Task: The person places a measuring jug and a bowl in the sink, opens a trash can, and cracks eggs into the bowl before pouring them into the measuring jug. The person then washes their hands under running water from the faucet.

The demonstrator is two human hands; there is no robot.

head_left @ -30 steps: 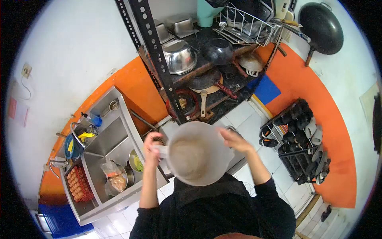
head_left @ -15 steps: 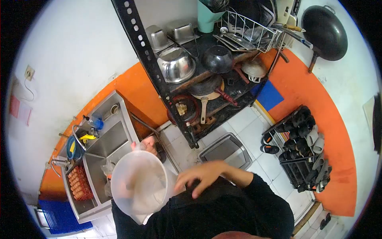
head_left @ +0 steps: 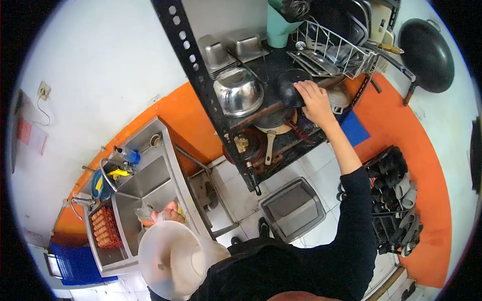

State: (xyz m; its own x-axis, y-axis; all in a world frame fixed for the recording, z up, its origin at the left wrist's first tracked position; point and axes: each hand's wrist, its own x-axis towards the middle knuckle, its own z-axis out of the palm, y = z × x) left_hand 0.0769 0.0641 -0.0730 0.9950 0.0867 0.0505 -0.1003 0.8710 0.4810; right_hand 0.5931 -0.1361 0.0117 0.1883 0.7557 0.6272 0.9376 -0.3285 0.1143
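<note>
My left hand (head_left: 173,213) is closed around the handle of a large translucent plastic jug (head_left: 155,251), held over the front edge of the sink. The jug's wide mouth faces up toward me, and only a little pale cloudiness shows inside. My right hand (head_left: 316,103) is at the shelf rack, its fingers over the right side of a black bowl (head_left: 290,90) and its thumb out of sight. Beside that bowl is a shiny steel bowl (head_left: 238,93), upside down on the same shelf.
A steel sink (head_left: 150,173) at left contains a red tray of eggs (head_left: 106,228). Pans (head_left: 271,145) fill the lower shelf, and a wire rack (head_left: 326,45) stands above. A grey lidded bin (head_left: 293,208) sits on the floor. At right are a shoe rack (head_left: 391,200) and a hanging wok (head_left: 427,55).
My right hand has gone from near the jug up to the black bowl on the shelf. The jug has dropped slightly, still in my left hand. The view has shifted a little.
</note>
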